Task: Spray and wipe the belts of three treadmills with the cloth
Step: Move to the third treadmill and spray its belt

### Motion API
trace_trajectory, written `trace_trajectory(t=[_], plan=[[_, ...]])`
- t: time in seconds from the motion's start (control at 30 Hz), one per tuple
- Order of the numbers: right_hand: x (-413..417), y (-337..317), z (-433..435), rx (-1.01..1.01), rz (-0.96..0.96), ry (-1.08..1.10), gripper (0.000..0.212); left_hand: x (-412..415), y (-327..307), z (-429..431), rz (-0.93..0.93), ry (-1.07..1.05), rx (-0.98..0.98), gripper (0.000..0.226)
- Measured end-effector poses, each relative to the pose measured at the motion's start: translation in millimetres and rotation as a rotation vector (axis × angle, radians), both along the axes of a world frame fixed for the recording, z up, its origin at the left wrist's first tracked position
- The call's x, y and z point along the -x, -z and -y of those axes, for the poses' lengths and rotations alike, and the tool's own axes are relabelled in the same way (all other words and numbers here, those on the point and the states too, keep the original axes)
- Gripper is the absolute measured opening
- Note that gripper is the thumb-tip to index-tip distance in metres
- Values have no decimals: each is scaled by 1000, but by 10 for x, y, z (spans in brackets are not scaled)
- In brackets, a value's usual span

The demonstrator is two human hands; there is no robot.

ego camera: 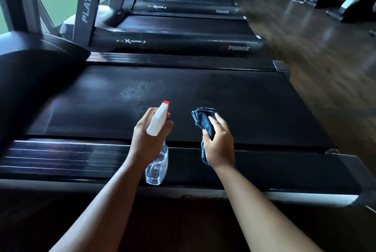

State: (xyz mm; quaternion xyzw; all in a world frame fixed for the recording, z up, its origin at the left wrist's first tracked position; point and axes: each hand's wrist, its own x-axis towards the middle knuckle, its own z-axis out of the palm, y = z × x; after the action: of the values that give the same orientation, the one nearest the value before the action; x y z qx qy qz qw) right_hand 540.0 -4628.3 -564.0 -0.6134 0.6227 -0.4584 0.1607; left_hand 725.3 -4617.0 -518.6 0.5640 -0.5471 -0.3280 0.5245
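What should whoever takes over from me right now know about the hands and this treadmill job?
Left hand: grips the spray bottle, nozzle aimed at the nearest belt.
Right hand: holds the folded blue cloth over the belt's near edge.
Done: a speckled damp patch ahead of the nozzle suggests spraying has begun here.
Left: wipe this belt, then the next treadmills; whether those have been cleaned cannot be told.

Over the near treadmill belt [244, 109], left hand [149, 142] around a spray bottle [158, 122], right hand [220, 144] around a cloth [203, 117] (blue, bunched)
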Motion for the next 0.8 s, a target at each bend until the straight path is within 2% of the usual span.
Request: trace_trajectory(t=[0.43, 0.8], plan=[[-427, 1012, 572, -250, -84, -129, 45, -428, 539, 581, -51, -61, -17, 22], [-642, 1570, 523, -395, -214, -248, 47, -659, 713, 618, 38, -3, -40, 19]])
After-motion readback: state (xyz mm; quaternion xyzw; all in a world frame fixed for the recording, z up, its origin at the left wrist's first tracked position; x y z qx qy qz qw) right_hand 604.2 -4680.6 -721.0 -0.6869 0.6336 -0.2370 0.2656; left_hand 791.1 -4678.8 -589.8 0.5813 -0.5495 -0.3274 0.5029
